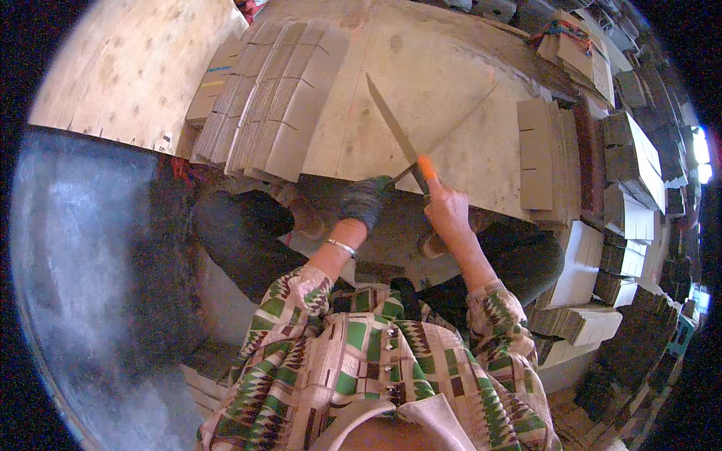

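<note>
My right hand (pixel 447 212) is closed round the dark handle of a long-bladed knife (pixel 391 116), whose tip points up and to the left over the board. Bright orange material (pixel 427 167) covers a finger of this hand beside the blade. Wearing a dark glove, my left hand (pixel 364 201) is closed on the near end of a thin dark rod (pixel 444 136), shaped like a sharpening steel. The rod slants up and to the right. Knife and rod cross close to my right hand; whether they touch I cannot tell.
A pale wooden board (pixel 361 146) lies in front of me. Slotted cardboard pieces (pixel 274 98) stand stacked on its left, with another cardboard stack (pixel 535 154) on its right. Several more bundles (pixel 594 325) line the right side. A bluish grey surface (pixel 83 286) is at my left.
</note>
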Available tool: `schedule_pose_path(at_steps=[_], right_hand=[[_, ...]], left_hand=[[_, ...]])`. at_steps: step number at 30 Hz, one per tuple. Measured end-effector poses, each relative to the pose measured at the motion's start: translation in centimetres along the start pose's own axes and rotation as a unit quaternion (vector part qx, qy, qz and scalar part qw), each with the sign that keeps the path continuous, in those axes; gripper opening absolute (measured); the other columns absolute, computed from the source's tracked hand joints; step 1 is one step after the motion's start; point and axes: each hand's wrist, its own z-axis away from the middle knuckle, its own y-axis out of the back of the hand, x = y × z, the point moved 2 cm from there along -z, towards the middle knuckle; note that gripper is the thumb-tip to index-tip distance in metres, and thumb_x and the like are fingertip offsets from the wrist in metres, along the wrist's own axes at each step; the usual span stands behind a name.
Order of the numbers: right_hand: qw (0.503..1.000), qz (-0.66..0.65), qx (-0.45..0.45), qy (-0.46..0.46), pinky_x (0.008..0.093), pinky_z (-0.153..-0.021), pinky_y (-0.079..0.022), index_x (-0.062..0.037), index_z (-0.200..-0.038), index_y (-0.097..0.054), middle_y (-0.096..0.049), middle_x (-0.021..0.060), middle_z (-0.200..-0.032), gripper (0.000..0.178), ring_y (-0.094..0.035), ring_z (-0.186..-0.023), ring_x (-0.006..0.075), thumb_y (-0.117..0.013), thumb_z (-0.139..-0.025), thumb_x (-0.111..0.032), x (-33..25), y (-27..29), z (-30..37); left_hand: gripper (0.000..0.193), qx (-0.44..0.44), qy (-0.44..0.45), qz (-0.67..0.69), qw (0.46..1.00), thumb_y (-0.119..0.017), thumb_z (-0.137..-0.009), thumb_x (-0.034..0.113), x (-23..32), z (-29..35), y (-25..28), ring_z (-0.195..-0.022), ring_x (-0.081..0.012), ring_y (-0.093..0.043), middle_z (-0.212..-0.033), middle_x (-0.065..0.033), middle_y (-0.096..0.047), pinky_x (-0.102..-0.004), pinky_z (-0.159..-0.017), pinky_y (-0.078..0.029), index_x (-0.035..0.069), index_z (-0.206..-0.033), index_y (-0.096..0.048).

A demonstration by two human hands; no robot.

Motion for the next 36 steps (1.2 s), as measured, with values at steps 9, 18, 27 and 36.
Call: schedule_pose_path(at_steps=[9, 18, 27, 36], right_hand=[[0.999, 0.019, -0.016, -0.041, 0.0514, -0.075, -0.057, -0.0123, -0.158, -0.028, -0.067, 0.0223, -0.115, 0.090, -0.068, -0.095, 0.0419, -0.059, -0.076, 0.007, -0.7, 3.1, -1.9], [0.987, 0.003, -0.127, -0.095, 0.0536, -0.080, -0.053, -0.0244, -0.159, -0.030, -0.070, 0.0229, -0.098, 0.087, -0.066, -0.092, 0.0473, -0.057, -0.081, 0.006, -2.9, -0.6, -9.4], [0.981, -0.165, 0.053, 0.090, 0.0507, -0.065, -0.055, -0.0260, -0.157, -0.038, -0.070, 0.0220, -0.084, 0.086, -0.069, -0.073, 0.0418, -0.061, -0.080, 0.005, -7.5, 1.9, -7.1], [0.996, -0.037, -0.042, 0.072, 0.0509, -0.059, -0.055, -0.0245, -0.156, -0.037, -0.071, 0.0162, -0.084, 0.082, -0.070, -0.071, 0.0388, -0.059, -0.081, 0.000, -5.7, -0.8, -4.8]], left_hand=[[0.098, 0.304, -0.005, -0.129, 0.944, -0.063, -0.084, 0.068, -3.5, 0.1, 6.7, -0.143, -0.0423, -0.040, -0.155, -0.0238, -0.043, -0.0533, -0.120, -0.028, 0.005, -0.154, -0.038], [0.050, 0.269, 0.140, -0.301, 0.904, -0.073, -0.084, 0.044, -16.8, -0.1, 13.8, -0.147, -0.0377, -0.031, -0.156, -0.0084, -0.044, -0.0574, -0.119, -0.023, 0.019, -0.127, -0.068], [0.034, 0.224, 0.093, -0.026, 0.970, -0.054, -0.099, 0.039, -10.6, -0.3, 9.2, -0.100, -0.0395, -0.069, -0.113, -0.0147, -0.071, -0.0503, -0.085, -0.055, 0.021, -0.124, -0.069], [0.040, 0.137, 0.054, 0.038, 0.988, -0.058, -0.095, 0.036, -9.6, -1.5, 1.9, -0.110, -0.0340, -0.067, -0.125, -0.0103, -0.069, -0.0420, -0.096, -0.053, 0.019, -0.129, -0.067]])
